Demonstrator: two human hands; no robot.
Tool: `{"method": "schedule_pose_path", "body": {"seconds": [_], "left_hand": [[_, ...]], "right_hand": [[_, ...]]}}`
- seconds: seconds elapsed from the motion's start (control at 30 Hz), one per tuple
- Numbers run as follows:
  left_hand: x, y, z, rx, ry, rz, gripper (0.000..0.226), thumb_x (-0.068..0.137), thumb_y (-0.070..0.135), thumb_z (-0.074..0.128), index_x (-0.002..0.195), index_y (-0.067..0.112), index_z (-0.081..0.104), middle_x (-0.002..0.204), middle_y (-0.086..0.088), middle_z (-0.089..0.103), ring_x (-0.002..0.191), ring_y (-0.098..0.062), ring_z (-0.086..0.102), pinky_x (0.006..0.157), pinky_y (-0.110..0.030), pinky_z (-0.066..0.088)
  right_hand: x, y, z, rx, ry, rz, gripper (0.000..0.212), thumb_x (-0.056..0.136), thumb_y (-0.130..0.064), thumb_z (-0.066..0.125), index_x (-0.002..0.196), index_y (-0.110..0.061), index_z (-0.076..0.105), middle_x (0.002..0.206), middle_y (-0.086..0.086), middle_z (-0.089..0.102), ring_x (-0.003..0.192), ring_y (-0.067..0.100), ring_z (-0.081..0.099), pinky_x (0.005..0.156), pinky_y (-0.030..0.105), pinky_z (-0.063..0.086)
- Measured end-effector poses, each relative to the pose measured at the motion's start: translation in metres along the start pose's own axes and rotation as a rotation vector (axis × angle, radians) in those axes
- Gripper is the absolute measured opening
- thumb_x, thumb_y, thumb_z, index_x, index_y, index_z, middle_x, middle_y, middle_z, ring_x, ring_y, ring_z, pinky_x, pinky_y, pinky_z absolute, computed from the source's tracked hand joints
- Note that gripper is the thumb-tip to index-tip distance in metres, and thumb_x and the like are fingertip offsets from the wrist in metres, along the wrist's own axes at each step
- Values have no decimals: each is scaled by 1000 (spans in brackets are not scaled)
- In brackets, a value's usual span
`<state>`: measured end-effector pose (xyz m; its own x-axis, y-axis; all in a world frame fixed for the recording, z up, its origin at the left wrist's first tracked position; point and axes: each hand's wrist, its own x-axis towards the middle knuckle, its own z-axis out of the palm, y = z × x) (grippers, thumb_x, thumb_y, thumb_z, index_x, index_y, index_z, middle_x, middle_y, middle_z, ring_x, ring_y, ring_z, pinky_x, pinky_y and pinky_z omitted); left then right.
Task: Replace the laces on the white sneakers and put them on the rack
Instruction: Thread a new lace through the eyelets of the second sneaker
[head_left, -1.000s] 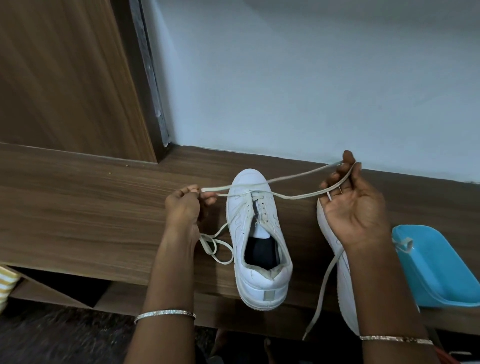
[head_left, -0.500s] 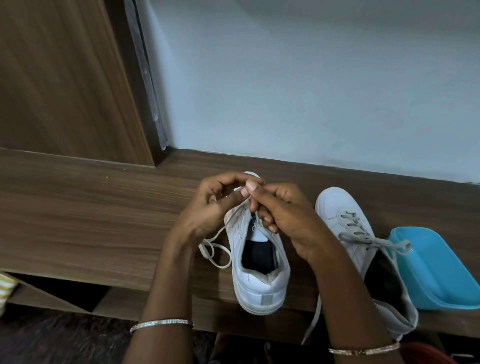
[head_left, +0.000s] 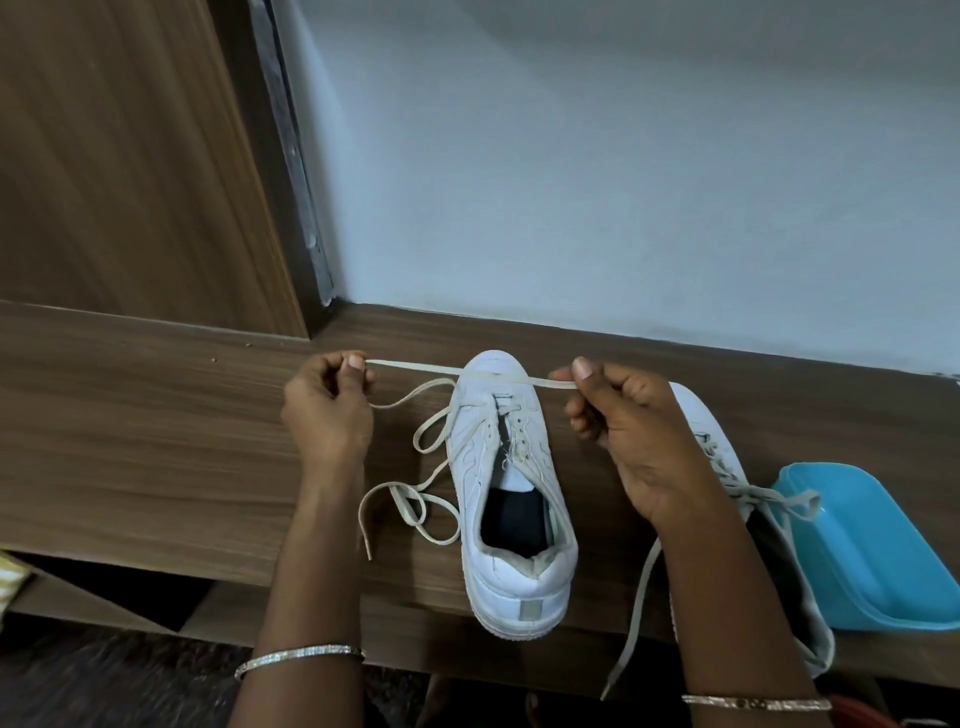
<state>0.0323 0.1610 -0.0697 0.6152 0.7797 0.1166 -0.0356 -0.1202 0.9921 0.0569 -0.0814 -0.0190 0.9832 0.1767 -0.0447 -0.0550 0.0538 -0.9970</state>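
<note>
A white sneaker (head_left: 511, 499) stands on the wooden shelf (head_left: 156, 447), toe toward the wall, its eyelets mostly bare. A cream lace (head_left: 447, 370) stretches taut across the toe. My left hand (head_left: 327, 410) pinches one part of it left of the shoe, and slack loops of the lace (head_left: 415, 499) lie on the shelf beside the shoe. My right hand (head_left: 623, 431) pinches the lace at the shoe's right; its end hangs down over the shelf edge (head_left: 631, 623). A second white sneaker (head_left: 727, 467), laced, sits partly hidden behind my right forearm.
A blue plastic tub (head_left: 872, 545) sits at the right end of the shelf, touching the second sneaker's lace bow. A pale wall rises behind the shelf and a wooden panel (head_left: 119, 156) stands at the left. Dark floor lies below.
Half a second ago both hands were together over the sneaker's toe eyelets. They have moved apart sideways, drawing the lace taut across the toe.
</note>
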Motion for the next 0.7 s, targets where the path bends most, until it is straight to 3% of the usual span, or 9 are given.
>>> {"method": "schedule_pose_path", "body": {"seconds": [0.1, 0.2, 0.27, 0.33, 0.4, 0.5, 0.57, 0.7], "left_hand": [[-4, 1, 1, 140, -95, 105, 9, 98, 22, 64, 104, 22, 70, 96, 4, 72, 88, -12, 67, 90, -47, 57], [-10, 8, 5, 260, -276, 335, 28, 92, 41, 60, 119, 38, 66, 121, 12, 67, 105, -19, 65, 92, -53, 54], [-17, 18, 12, 209, -485, 364, 30, 93, 44, 61, 122, 42, 67, 127, 15, 66, 117, -18, 63, 94, -49, 55], [-28, 26, 21, 164, -695, 337, 29, 93, 36, 68, 123, 38, 69, 131, 16, 65, 132, -5, 53, 102, -32, 48], [-35, 27, 28, 186, -811, 378, 27, 92, 25, 72, 118, 34, 73, 121, 19, 69, 126, 4, 54, 101, -23, 44], [-35, 21, 30, 154, -857, 341, 18, 89, 22, 71, 105, 27, 77, 96, 11, 77, 99, -7, 71, 92, -42, 55], [-35, 21, 30, 104, -838, 300, 14, 91, 18, 71, 103, 22, 77, 88, 5, 78, 91, -12, 74, 90, -47, 57], [-36, 22, 32, 44, -690, 288, 10, 97, 12, 65, 102, 16, 73, 78, -3, 74, 76, -13, 72, 77, -37, 59]], "right_hand": [[2, 4, 3, 24, -37, -19, 20, 103, -15, 53, 98, -7, 72, 75, 5, 73, 64, 9, 61, 63, 20, 47], [2, 5, 10, -8, -47, -40, 13, 103, -9, 54, 101, -7, 66, 87, 8, 77, 72, 13, 67, 65, 21, 49], [1, 6, 16, -33, -25, -45, 5, 101, -9, 58, 101, -5, 60, 89, 8, 78, 74, 16, 71, 65, 21, 50], [-1, 7, 22, -76, 5, -59, 9, 97, -10, 65, 99, -3, 61, 84, 8, 78, 73, 17, 74, 63, 19, 51], [-2, 8, 26, -118, 36, -93, 12, 90, -11, 73, 94, -1, 68, 78, 9, 77, 69, 15, 73, 62, 18, 52], [-5, 11, 28, -72, 105, -100, 11, 81, -12, 82, 87, -4, 75, 77, 9, 76, 67, 12, 70, 64, 21, 54], [-5, 12, 28, -20, 112, -71, 12, 80, -14, 83, 86, -6, 78, 73, 8, 74, 63, 8, 66, 61, 20, 51], [-2, 11, 26, -99, 131, 19, 15, 80, -22, 84, 91, -13, 78, 79, 9, 73, 66, 8, 63, 64, 22, 50]]}}
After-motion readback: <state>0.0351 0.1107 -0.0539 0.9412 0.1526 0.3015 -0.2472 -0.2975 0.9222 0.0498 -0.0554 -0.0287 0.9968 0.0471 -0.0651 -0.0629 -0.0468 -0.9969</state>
